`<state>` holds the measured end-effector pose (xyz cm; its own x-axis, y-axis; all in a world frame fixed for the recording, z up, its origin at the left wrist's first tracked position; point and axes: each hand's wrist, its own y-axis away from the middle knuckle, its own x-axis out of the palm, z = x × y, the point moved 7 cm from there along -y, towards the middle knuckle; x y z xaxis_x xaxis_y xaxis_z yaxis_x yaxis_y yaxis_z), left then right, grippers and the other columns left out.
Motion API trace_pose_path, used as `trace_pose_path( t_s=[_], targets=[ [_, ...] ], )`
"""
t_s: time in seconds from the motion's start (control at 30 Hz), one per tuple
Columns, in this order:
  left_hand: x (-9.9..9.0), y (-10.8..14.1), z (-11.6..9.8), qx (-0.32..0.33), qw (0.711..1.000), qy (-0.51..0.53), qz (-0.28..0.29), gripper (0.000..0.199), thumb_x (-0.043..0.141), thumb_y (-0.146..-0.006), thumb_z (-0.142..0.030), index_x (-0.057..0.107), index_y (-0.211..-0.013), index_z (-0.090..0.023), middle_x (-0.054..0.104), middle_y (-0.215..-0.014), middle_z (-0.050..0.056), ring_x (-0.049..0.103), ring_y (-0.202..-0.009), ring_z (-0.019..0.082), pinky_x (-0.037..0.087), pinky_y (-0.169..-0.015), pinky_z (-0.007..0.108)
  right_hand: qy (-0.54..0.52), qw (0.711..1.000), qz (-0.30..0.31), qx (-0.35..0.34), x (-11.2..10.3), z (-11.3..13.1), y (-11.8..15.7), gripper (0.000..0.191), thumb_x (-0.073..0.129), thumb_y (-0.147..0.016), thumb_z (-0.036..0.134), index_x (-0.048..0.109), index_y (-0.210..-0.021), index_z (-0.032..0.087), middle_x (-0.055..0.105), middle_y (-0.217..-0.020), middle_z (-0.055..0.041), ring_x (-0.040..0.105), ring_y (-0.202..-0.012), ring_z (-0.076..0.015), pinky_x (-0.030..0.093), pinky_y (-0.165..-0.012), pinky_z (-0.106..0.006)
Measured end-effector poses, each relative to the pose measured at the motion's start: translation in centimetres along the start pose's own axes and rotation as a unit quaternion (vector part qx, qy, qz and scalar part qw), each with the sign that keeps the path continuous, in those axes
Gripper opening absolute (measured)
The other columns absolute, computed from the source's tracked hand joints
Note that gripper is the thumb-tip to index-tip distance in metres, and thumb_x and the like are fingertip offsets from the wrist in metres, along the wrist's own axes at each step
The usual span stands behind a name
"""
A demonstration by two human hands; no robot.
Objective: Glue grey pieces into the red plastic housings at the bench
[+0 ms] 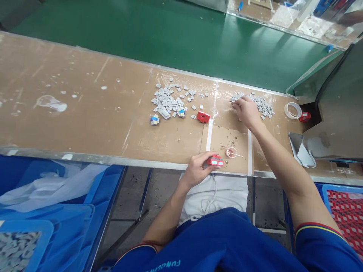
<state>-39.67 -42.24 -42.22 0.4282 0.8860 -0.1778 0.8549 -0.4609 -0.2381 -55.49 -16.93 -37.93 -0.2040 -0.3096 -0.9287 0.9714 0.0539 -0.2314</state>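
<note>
My left hand (197,170) grips a red plastic block (214,161), light and stiff, best held by its sides; my right hand (246,112), half-curled, rests on small grey tiles (263,105) ahead, slippery, edge-pinched, any hold hidden.

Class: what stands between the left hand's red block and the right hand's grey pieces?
Nothing raised: only brown cardboard separates the red block in the left hand from the grey pieces under the right hand. A small clear dish sits off that line.
</note>
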Motion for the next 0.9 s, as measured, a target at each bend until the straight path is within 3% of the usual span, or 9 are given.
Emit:
trace_pose_path(
  t_s=[0.1,0.2,0.3,0.4,0.53,0.63,0.8,0.9],
  targets=[
    [0.0,0.0,-0.1,0.004,1.0,0.003,0.003,0.035,0.079,-0.093,-0.041,0.075,-0.12,-0.02,0.084,-0.104,0.01,0.079,-0.09,0.021,0.061,-0.081,0.029,-0.019,0.999,-0.034,0.004,-1.6,-1.0,4.0,0.016,0.057,-0.096,0.026,0.073,-0.091,0.022,0.073,-0.098,-0.0112,0.065,-0.09,-0.0278,0.052,-0.085,-0.042],
    [0.1,-0.1,-0.1,0.003,1.0,0.0,0.007,0.035,0.079,-0.092,-0.041,0.075,-0.12,-0.02,0.084,-0.103,0.01,0.079,-0.09,0.021,0.06,-0.081,0.029,-0.031,0.999,-0.028,-0.003,-2.0,-1.7,8.3,0.014,0.062,-0.095,0.027,0.071,-0.085,0.023,0.075,-0.092,-0.0092,0.067,-0.088,-0.027,0.054,-0.083,-0.041],
    [0.1,-0.1,-0.1,0.002,1.0,-0.007,0.005,0.034,0.08,-0.092,-0.04,0.076,-0.119,-0.02,0.084,-0.104,0.009,0.079,-0.09,0.021,0.061,-0.082,0.029,-0.043,0.998,-0.025,-0.027,-2.0,-1.6,11.2,0.018,0.06,-0.098,0.029,0.073,-0.086,0.024,0.078,-0.101,-0.0094,0.07,-0.097,-0.0274,0.056,-0.09,-0.043],
    [0.1,-0.1,0.1,0.001,1.0,-0.002,0.005,0.035,0.081,-0.091,-0.04,0.076,-0.119,-0.02,0.084,-0.105,0.01,0.079,-0.091,0.021,0.061,-0.084,0.03,-0.034,0.999,-0.003,-0.026,-2.2,-1.5,11.6,0.02,0.058,-0.099,0.026,0.075,-0.089,0.023,0.078,-0.105,-0.0106,0.071,-0.099,-0.0275,0.057,-0.091,-0.043],
    [0.1,-0.2,0.2,0.017,0.999,0.036,0.008,0.041,0.08,-0.092,-0.038,0.076,-0.129,-0.021,0.084,-0.111,0.012,0.08,-0.097,0.022,0.063,-0.089,0.033,-0.042,0.996,0.069,0.025,-2.1,-2.0,9.8,0.01,0.066,-0.087,0.016,0.075,-0.088,0.021,0.077,-0.091,-0.0077,0.07,-0.082,-0.0239,0.054,-0.079,-0.037],
    [0.1,-0.3,0.0,0.034,0.996,0.079,0.013,0.043,0.079,-0.093,-0.034,0.074,-0.134,-0.023,0.083,-0.119,0.012,0.08,-0.103,0.022,0.063,-0.096,0.034,-0.059,0.992,0.098,0.048,-1.9,-2.3,8.8,0.012,0.069,-0.081,0.011,0.076,-0.086,0.02,0.076,-0.084,-0.0047,0.068,-0.075,-0.0215,0.052,-0.077,-0.036],
    [0.5,0.1,1.1,-0.049,0.976,0.21,0.017,0.048,0.084,-0.089,-0.036,0.071,-0.132,-0.02,0.083,-0.118,0.014,0.081,-0.097,0.021,0.065,-0.086,0.03,-0.148,0.984,0.023,0.101,-3.9,-2.2,10.0,0.006,0.074,-0.08,0.014,0.077,-0.08,0.02,0.075,-0.082,-0.0045,0.068,-0.074,-0.0209,0.055,-0.075,-0.036],
    [1.0,0.4,1.9,-0.089,0.961,0.261,0.03,0.047,0.09,-0.083,-0.04,0.07,-0.119,-0.018,0.084,-0.113,0.015,0.082,-0.094,0.022,0.065,-0.081,0.029,-0.25,0.958,-0.035,0.135,-6.5,0.2,12.8,0.002,0.078,-0.084,0.023,0.078,-0.084,0.021,0.075,-0.079,-0.0026,0.069,-0.07,-0.0188,0.056,-0.067,-0.033]
  ],
)
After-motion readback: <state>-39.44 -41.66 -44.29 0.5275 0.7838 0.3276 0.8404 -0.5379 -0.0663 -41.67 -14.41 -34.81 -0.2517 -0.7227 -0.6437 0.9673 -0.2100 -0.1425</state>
